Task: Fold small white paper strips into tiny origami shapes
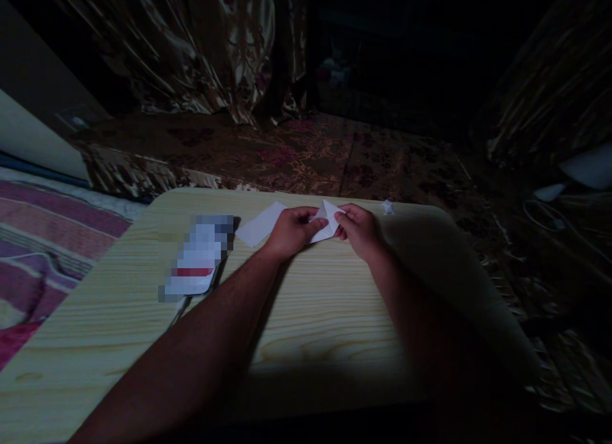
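Observation:
My left hand [291,230] and my right hand [358,229] meet near the far edge of a light wooden table [306,316]. Both pinch a small folded piece of white paper [326,220] between thumb and fingers, with one folded corner pointing up. A flat white paper slip [261,224] lies on the table just left of my left hand. A tiny white paper scrap [387,207] sits by the far edge, to the right of my right hand.
A blurred white and red card or booklet [198,259] lies left of my left forearm. Patterned dark fabric [306,151] spreads beyond the table. A striped pink cloth [43,253] is at left. The right side is in deep shadow.

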`<state>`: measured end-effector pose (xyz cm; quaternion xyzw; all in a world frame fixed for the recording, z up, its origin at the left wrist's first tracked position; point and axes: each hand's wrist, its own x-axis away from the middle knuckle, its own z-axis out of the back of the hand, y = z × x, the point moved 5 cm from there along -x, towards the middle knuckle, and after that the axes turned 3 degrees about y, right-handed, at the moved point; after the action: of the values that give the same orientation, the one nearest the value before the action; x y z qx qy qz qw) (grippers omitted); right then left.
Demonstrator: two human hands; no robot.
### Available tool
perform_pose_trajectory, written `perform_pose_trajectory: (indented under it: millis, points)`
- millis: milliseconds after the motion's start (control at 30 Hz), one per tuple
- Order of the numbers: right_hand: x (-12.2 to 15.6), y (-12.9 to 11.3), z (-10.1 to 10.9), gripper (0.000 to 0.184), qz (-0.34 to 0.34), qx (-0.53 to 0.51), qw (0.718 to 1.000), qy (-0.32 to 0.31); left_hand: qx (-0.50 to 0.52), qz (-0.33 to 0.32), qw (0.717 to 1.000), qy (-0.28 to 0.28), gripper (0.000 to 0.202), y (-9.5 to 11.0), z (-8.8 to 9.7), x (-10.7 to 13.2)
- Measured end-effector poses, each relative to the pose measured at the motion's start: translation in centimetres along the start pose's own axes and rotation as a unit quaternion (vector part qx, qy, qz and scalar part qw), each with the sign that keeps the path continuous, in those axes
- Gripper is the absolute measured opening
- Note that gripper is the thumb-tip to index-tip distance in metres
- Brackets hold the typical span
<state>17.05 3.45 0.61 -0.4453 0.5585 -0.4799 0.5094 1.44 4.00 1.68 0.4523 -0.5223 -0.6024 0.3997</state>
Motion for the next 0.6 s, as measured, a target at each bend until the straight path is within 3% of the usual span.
perform_pose_trajectory:
  millis: [167, 367, 600]
  points:
    - [-0.3, 0.4, 0.2, 0.024, -0.01, -0.041, 0.999, 0.0, 0.076, 0.016, 0.997, -0.021, 0.047, -0.1, -0.1, 0.1]
    - [-0.1, 0.4, 0.0, 0.027, -0.032, -0.046, 0.998, -0.041, 0.073, 0.021, 0.997, 0.012, 0.038, -1.0, 0.5, -0.2]
    - [0.0, 0.2, 0.1, 0.026, -0.05, -0.072, 0.993, -0.076, 0.099, 0.028, 0.995, 0.013, 0.036, -0.9, 0.5, -0.3]
